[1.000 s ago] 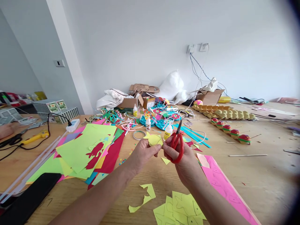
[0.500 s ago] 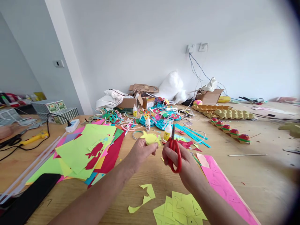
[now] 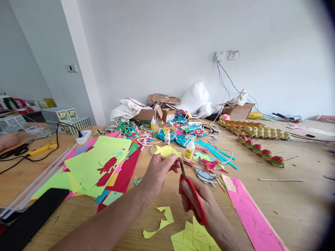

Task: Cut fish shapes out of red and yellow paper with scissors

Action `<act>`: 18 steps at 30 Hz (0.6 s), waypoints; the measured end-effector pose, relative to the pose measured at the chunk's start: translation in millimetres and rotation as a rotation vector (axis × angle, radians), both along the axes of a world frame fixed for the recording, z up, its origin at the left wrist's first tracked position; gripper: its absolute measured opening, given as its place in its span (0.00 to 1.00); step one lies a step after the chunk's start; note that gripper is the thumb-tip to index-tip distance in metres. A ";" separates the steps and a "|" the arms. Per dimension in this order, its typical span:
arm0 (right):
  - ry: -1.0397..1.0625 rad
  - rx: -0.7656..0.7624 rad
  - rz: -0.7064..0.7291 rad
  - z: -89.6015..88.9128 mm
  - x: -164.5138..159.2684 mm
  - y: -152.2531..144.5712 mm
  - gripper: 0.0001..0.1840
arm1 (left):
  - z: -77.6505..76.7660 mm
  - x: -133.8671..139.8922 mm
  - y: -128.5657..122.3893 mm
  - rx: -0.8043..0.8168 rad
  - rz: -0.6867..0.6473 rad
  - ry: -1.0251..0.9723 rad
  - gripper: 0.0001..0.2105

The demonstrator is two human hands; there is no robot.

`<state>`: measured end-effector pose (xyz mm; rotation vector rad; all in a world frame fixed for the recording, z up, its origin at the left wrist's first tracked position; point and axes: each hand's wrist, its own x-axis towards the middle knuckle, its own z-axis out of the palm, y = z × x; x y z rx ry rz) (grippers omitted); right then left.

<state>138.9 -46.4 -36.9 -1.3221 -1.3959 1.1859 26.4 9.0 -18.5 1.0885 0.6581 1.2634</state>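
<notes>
Between the thumb and fingers of my left hand is a yellow paper fish cutout. My right hand grips red-handled scissors, their blades pointing up and left, close to the right end of the fish. Whether the blades touch the paper I cannot tell. Below my hands lie a curved yellow paper offcut and several yellow paper pieces with drawn outlines, partly hidden by my right forearm.
Stacked coloured paper lies left, beside a black case-like object. Beyond my hands stand glue bottles. A grey paper fish and a pink paper strip lie right, with egg-carton caterpillars further off. Another person's hand shows far left.
My right hand has lowered and turned the scissors, so the blades now lean left beside the yellow fish. The grey paper fish has come into view. The camera view has shifted slightly.
</notes>
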 end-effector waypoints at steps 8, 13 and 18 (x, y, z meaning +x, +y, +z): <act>0.022 -0.029 -0.032 2.4 -2.1 -2.0 0.19 | 3.0 2.0 -4.0 0.025 -0.018 0.013 0.07; 0.031 -0.032 -0.043 1.4 -2.5 -1.9 0.19 | 3.3 2.4 -4.7 0.019 -0.004 0.037 0.08; 0.034 -0.029 -0.041 0.7 -1.6 -0.2 0.20 | 2.1 3.2 -5.9 0.030 -0.013 0.032 0.08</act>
